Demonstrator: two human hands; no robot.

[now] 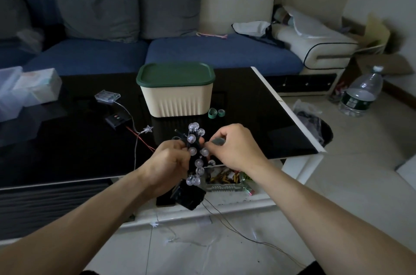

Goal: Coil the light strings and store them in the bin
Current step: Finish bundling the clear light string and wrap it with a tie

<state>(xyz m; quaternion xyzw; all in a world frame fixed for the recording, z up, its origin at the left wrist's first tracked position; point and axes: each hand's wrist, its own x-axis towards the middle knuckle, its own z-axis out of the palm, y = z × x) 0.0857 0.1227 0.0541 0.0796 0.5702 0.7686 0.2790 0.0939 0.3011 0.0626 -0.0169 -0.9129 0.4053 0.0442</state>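
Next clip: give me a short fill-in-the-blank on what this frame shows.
1. The bin on the table has a ___ lid.
2. The left hand grips a bundle of ___-shaped bulbs.
3. The two tape rolls lie to the ___ of the bin.
4. The loose bulb on the table is shaped like a ___.

Missing words: green; round; right; star
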